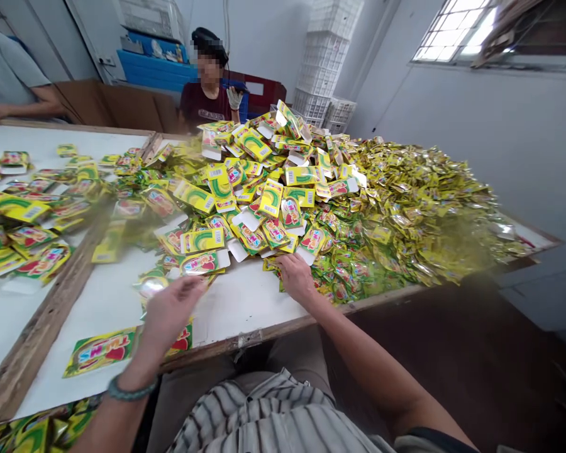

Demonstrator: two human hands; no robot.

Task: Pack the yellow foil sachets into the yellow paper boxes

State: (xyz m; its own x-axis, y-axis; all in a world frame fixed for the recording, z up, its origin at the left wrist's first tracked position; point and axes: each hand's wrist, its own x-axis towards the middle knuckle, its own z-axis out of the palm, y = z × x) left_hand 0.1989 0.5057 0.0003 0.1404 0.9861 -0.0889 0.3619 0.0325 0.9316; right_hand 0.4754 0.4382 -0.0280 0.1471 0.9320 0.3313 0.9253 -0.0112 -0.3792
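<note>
My left hand (172,311), with a braided band at the wrist, is at the near edge of a heap of small yellow-green cartons (202,261). Its fingers are drawn together and slightly blurred; what they hold, if anything, I cannot make out. My right hand (296,277) has its curled fingertips on a yellow sachet (271,263) at the border between the cartons and a big pile of shiny sachets (396,207). Several cartons have white end flaps standing open. A flat printed pouch (101,351) lies on the white tabletop (249,292) left of my left hand.
A wooden strip (51,302) divides the table; more cartons (23,211) lie beyond it at left. A person (210,94) wearing a white glove sits across the table, and another person's arm (47,104) rests at far left. White crates (316,69) are stacked behind.
</note>
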